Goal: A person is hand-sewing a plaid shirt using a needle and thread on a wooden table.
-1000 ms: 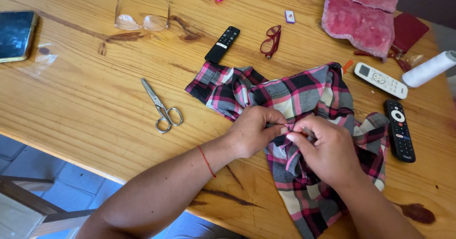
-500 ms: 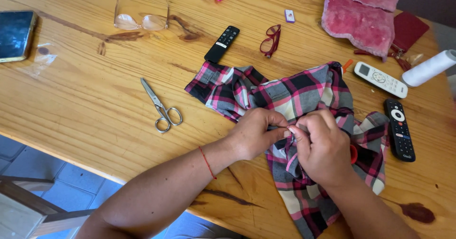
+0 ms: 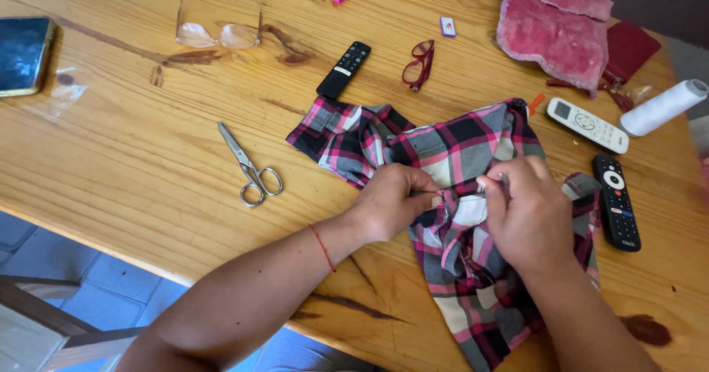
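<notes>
The shirt (image 3: 450, 217) lies near the table's (image 3: 111, 158) near edge, both hands (image 3: 388, 206) on it. Scissors (image 3: 249, 165) lie to its left, two remotes (image 3: 617, 202) to its right, a phone (image 3: 22, 54) at the left edge, a spool (image 3: 663, 107) at the right edge.

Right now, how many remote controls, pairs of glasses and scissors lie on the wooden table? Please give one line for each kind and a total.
Remote controls: 3 (slim black, white with buttons, black with ring pad)
Pairs of glasses: 2 (clear-framed, red-framed)
Steel scissors: 1
Total: 6
</notes>
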